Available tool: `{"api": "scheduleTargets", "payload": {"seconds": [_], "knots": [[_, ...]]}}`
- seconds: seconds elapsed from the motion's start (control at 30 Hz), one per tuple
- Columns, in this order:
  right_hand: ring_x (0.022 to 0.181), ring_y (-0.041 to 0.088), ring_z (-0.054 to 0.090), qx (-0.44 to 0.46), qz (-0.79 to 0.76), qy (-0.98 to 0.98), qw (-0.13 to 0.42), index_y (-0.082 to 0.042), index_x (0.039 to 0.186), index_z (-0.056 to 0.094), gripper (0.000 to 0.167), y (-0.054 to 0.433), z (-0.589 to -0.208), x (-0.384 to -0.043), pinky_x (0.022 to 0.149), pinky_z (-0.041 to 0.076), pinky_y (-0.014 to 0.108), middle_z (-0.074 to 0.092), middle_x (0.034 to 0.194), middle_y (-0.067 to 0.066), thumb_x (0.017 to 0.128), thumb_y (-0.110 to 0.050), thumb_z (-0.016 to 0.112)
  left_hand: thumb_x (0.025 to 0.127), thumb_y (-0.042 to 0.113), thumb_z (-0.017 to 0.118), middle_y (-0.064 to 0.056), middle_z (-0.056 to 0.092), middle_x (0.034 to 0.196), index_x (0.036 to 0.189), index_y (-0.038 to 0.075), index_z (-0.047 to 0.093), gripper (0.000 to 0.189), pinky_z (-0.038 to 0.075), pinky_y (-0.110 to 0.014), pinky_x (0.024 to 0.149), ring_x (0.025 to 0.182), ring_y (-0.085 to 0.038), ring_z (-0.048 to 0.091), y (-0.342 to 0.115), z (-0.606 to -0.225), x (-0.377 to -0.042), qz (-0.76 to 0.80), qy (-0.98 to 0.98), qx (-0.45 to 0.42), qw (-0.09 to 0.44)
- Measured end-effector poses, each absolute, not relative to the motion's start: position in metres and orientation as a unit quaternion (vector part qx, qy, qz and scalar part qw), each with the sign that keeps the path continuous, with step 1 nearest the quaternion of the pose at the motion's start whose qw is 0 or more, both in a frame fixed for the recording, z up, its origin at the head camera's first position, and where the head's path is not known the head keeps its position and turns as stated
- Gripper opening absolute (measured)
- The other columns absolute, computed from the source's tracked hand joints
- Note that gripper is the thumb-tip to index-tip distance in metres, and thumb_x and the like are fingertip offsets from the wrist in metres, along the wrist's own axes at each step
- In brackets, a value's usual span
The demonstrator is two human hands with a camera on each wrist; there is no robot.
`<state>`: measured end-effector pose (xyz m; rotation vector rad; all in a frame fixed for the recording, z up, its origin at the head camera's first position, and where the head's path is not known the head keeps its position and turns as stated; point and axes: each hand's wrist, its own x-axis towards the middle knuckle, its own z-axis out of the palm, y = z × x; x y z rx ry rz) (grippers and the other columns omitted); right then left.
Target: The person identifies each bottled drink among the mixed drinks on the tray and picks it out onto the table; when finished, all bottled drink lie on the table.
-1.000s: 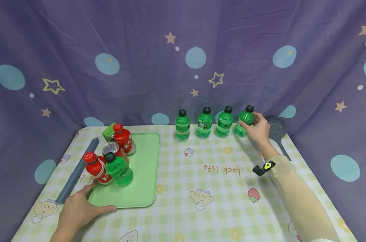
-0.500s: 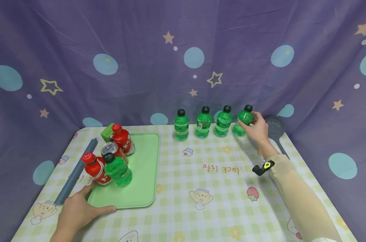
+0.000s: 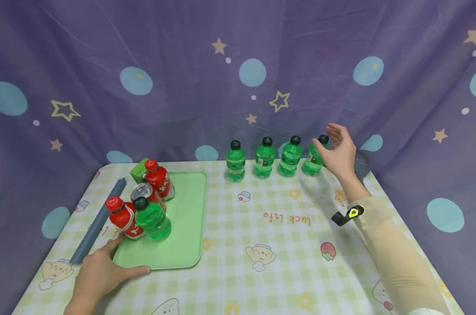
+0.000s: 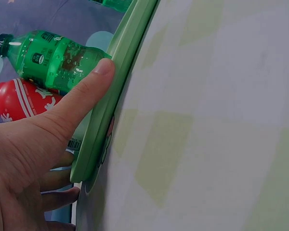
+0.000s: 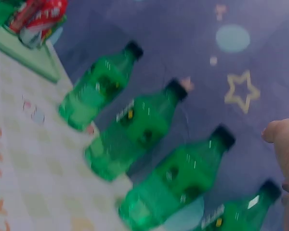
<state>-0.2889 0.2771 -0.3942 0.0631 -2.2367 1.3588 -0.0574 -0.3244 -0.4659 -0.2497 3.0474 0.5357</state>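
My left hand rests at the near left corner of a light green tray, its thumb stretched along the front rim. In the left wrist view that thumb lies on the rim while the other fingers sit at the tray's side. On the tray stand a green bottle, two red bottles, a can and a green box. My right hand is raised beside the rightmost green bottle, thumb and fingers spread, holding nothing. That bottle stands upright, its cap partly framed by the hand.
Three more green bottles stand in a row along the back of the table, left of the rightmost one. A grey slotted turner lies partly hidden behind the right hand. A blue-grey rod lies left of the tray. A purple curtain hangs behind.
My right hand has let go of the rightmost green bottle and moved up and slightly right, its fingers opening. The left hand and the tray stay as they were.
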Motion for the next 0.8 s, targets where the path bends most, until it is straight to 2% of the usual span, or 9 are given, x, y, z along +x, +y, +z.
{"api": "scheduleTargets", "payload": {"seconds": [0.4, 0.6, 0.8], "knots": [[0.141, 0.023, 0.062, 0.123, 0.547, -0.789, 0.251, -0.013, 0.147, 0.059, 0.059, 0.209, -0.344, -0.285, 0.12, 0.05, 0.042, 0.065, 0.149, 0.013, 0.094, -0.017, 0.084, 0.054, 0.08, 0.092, -0.044, 0.053, 0.143, 0.154, -0.007, 0.049, 0.139, 0.054, -0.073, 0.089, 0.116, -0.067, 0.061, -0.325, -0.465, -0.058, 0.177, 0.981, -0.076, 0.008], [0.135, 0.026, 0.067, 0.167, 0.575, -0.763, 0.242, -0.012, 0.145, 0.062, 0.056, 0.172, -0.334, -0.287, 0.114, 0.054, 0.046, 0.068, 0.145, 0.015, 0.093, -0.014, 0.084, 0.055, 0.079, 0.092, -0.044, 0.052, 0.144, 0.155, -0.007, 0.047, 0.139, 0.054, -0.073, 0.089, 0.117, -0.067, 0.061, -0.324, -0.464, -0.056, 0.179, 0.981, -0.076, 0.014], [0.135, 0.023, 0.067, 0.195, 0.59, -0.753, 0.218, -0.015, 0.145, 0.064, 0.056, 0.139, -0.332, -0.284, 0.112, 0.057, 0.042, 0.069, 0.145, 0.009, 0.093, -0.017, 0.085, 0.054, 0.079, 0.092, -0.044, 0.052, 0.144, 0.155, -0.006, 0.047, 0.14, 0.055, -0.073, 0.088, 0.116, -0.067, 0.061, -0.325, -0.466, -0.055, 0.182, 0.98, -0.076, 0.013]]}}
